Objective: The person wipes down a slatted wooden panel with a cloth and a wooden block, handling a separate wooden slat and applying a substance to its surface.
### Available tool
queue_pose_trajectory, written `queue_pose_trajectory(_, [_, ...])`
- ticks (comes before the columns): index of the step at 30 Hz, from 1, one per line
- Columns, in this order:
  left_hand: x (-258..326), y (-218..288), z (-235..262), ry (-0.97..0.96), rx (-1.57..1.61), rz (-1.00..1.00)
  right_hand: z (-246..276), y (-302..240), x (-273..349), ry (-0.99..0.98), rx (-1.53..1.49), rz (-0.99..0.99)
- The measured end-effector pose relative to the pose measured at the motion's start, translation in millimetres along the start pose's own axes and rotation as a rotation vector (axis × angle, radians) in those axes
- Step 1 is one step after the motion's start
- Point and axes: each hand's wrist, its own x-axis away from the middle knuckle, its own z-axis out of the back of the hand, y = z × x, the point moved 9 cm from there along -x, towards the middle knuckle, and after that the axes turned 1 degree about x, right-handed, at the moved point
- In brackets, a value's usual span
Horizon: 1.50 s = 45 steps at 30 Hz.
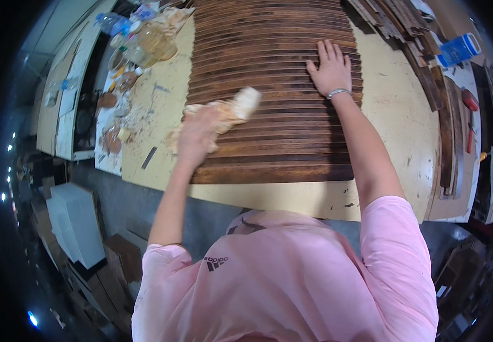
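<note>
Pale worktable [397,119] is bearing dark slatted panel [280,134], probably heavy, stiff, best held by outer edges; left hand [199,130] is clutching soft-looking cloth [232,112] on it; right hand [333,74] is lying spread, unclenched, on it.

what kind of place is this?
Probably a woodworking or wood-finishing workshop: dark wood slats lie side by side on a pale worktable, with loose wood strips on the right and bottles on the left.
</note>
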Motion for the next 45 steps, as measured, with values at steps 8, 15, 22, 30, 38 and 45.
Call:
queue_pose_trajectory(8, [-13.8, 84.8, 12.7, 0.246, 0.328, 0.09, -4.4, -7.5, -3.6, 0.003, -0.039, 0.015])
queue_pose_trajectory(15, [50.6, 91.3, -14.5, 0.028, 0.047, -0.064, -12.5, 9.8, -8.6, -0.02, -0.089, 0.05])
queue_pose_trajectory(22, [133.7, -81.3, 94.6, 0.524, 0.004, 0.525, 78.0, -67.8, 131.9, 0.005, -0.402, 0.54])
queue_pose_trajectory(30, [10.6, -81.2, 96.0, 0.517, -0.187, 0.382, 58.6, -144.8, 242.8, -0.265, -0.42, 0.826])
queue_pose_trajectory(38, [-156.1, -80.9, 15.0, 0.256, 0.12, 0.158, 61.5, -120.3, 217.3, -0.292, -0.369, 0.571])
queue_pose_trajectory(45, [-319.9, -113.2, -44.3, 0.092, -0.074, 0.053, 62.5, -124.9, 212.1, -0.3, -0.398, 0.473])
